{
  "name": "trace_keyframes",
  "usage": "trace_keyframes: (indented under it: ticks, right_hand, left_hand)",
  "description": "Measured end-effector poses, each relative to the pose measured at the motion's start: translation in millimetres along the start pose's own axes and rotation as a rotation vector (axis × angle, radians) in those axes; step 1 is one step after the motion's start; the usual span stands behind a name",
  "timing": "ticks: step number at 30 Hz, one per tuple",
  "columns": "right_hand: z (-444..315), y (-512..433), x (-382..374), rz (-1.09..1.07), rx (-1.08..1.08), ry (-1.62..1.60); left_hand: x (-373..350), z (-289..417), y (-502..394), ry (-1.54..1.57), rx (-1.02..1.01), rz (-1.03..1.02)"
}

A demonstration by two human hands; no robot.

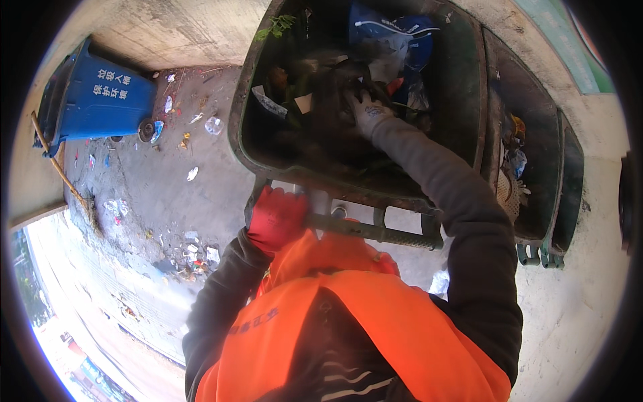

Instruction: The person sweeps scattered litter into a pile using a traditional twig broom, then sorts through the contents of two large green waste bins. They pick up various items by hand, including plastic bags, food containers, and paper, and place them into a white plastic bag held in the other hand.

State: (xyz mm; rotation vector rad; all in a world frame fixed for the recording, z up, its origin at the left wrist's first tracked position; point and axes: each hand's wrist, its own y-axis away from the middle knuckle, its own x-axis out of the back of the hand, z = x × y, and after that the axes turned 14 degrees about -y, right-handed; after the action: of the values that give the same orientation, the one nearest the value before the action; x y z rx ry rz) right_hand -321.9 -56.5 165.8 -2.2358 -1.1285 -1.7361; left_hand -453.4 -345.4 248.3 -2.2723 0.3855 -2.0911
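A dark green wheeled bin stands open before me, mixed rubbish inside. My left hand, in a red glove, is closed around the left part of the bin's handle bar. Down in the bin is my right hand, in a pale grey glove, with its fingers on dark rubbish; whether they grip anything is hidden. Near those fingers lie a blue bag with white piping, clear plastic, a red scrap and a piece of cardboard. Green leaves hang at the bin's far left rim.
More open green bins adjoin on the right, one holding rubbish and a net bag. At the left are a blue wheeled bin and a broom against it. Litter dots the concrete floor. A wall runs behind.
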Motion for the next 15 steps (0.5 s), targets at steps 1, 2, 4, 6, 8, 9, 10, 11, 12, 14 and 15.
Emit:
trace_keyframes:
  ticks: [1,2,4,6,8,9,10,11,12,14,15]
  right_hand:
    - [18.5,-25.1,-23.8,-0.007,-0.008,-0.047]
    - [45.2,-50.8,-38.0,-0.015,-0.017,-0.092]
    - [62.3,-58.1,-17.7,0.052,-0.084,-0.184]
    - [81.3,-41.8,48.3,0.101,-0.366,-0.625]
    - [187.3,-61.0,93.4,0.294,-0.058,-0.487]
    - [163.5,-41.3,136.3,0.263,-0.103,-0.391]
    - [165.8,-29.8,164.5,0.331,-0.136,-0.273]
    - [179.7,-19.2,182.3,0.404,-0.172,-0.157]
    - [198.1,-12.9,193.9,0.440,-0.202,-0.134]
    - [232.1,-0.8,214.2,0.516,-0.272,-0.080]
    - [231.2,4.6,216.0,0.501,-0.303,-0.446]
  left_hand:
    - [0.9,0.3,-1.6,-0.003,-0.010,0.005]
    - [-0.4,1.3,-2.2,-0.044,-0.014,-0.005]
    - [4.7,0.7,-4.4,-0.040,-0.012,0.008]
    - [-1.5,0.6,3.2,-0.052,-0.001,-0.002]
    - [-4.5,-0.9,-1.7,-0.038,-0.039,0.030]
    - [-5.1,1.3,6.5,-0.047,-0.002,0.023]
    - [-1.9,1.2,6.4,-0.048,0.010,-0.058]
    - [3.5,1.9,3.1,-0.054,0.013,-0.034]
    - [9.8,2.5,-1.8,-0.060,0.012,-0.005]
    - [10.6,3.5,-4.8,-0.046,0.008,0.013]
    - [10.4,3.2,-6.1,-0.045,0.017,0.019]
